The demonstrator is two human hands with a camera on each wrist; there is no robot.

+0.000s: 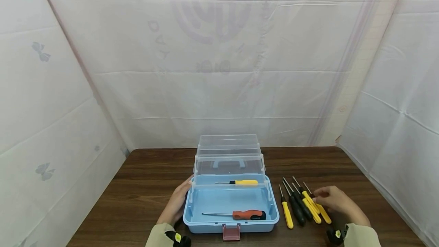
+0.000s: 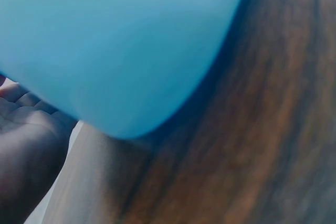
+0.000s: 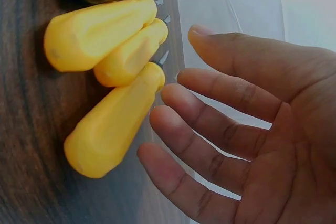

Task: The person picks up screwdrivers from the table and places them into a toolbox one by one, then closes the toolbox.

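Note:
My left hand (image 1: 179,198) rests against the left side of a light-blue toolbox (image 1: 228,228), whose clear lid stands raised. In the left wrist view its palm (image 2: 31,135) shows beside the blurred blue wall; its fingertips are hidden. A red-and-black screwdriver (image 1: 248,215) lies at the front of the box, and a yellow-handled one (image 1: 245,182) lies at the back. My right hand (image 1: 334,202) is over the rightmost yellow screwdriver (image 1: 324,214) on the table. In the right wrist view, the fingers are spread and gently bent, apart from that screwdriver's handle (image 3: 115,124).
Several more screwdrivers lie between the box and my right hand, among them a yellow one (image 1: 287,214) and a black one (image 1: 297,210). The dark wooden table (image 1: 137,201) is bounded by white sheeting (image 1: 226,94) at the back and sides.

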